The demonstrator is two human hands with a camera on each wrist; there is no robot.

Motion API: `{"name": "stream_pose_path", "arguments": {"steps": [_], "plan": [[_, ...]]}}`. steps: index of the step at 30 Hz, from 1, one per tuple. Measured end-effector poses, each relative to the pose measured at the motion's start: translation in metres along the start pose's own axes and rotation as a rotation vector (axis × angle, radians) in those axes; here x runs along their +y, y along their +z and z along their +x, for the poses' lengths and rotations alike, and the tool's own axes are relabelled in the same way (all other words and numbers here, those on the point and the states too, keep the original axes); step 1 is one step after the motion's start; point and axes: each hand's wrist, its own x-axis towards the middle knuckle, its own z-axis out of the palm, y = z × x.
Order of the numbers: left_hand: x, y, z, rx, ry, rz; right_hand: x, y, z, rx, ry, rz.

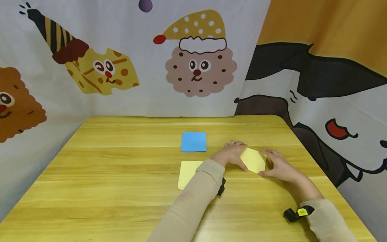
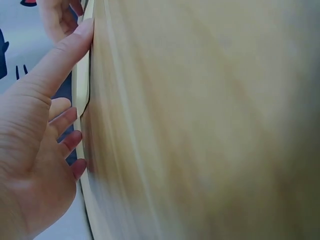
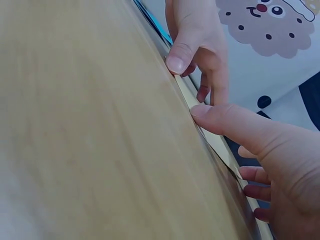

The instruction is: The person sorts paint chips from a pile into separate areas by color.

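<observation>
A thin yellow sheet (image 1: 253, 160), like a card or note, lies low over the right part of the table between both hands. My left hand (image 1: 231, 155) holds its left side, thumb at the near edge and fingers toward the far edge. From the right, my right hand (image 1: 279, 166) holds the opposite side the same way. The left wrist view shows the left thumb (image 2: 60, 62) on the sheet's edge. In the right wrist view, the right thumb (image 3: 225, 120) touches the sheet (image 3: 210, 137). Its covered corners are hidden.
Yellow square cards (image 1: 187, 174) lie left of the hands, partly under the left sleeve (image 1: 193, 198). Farther back is a blue square stack (image 1: 193, 141). The wooden table (image 1: 105, 185) meets a cartoon-printed curtain (image 1: 151, 101) behind and at the sides.
</observation>
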Motion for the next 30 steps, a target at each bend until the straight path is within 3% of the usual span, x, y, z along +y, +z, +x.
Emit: {"name": "stream_pose_path", "arguments": {"steps": [8, 18, 25, 30], "plan": [[0.0, 0.001, 0.001, 0.027, -0.007, -0.015, -0.002, 0.002, 0.003, 0.0, -0.006, 0.039], [-0.002, 0.004, 0.004, 0.043, 0.007, -0.021, -0.009, 0.006, 0.003, 0.043, -0.024, -0.009], [0.001, 0.004, 0.003, 0.018, 0.019, 0.013, -0.014, 0.002, 0.003, 0.062, -0.043, -0.076], [0.006, 0.002, 0.001, 0.046, 0.044, 0.054, -0.017, -0.006, 0.0, 0.066, -0.048, -0.096]]}}
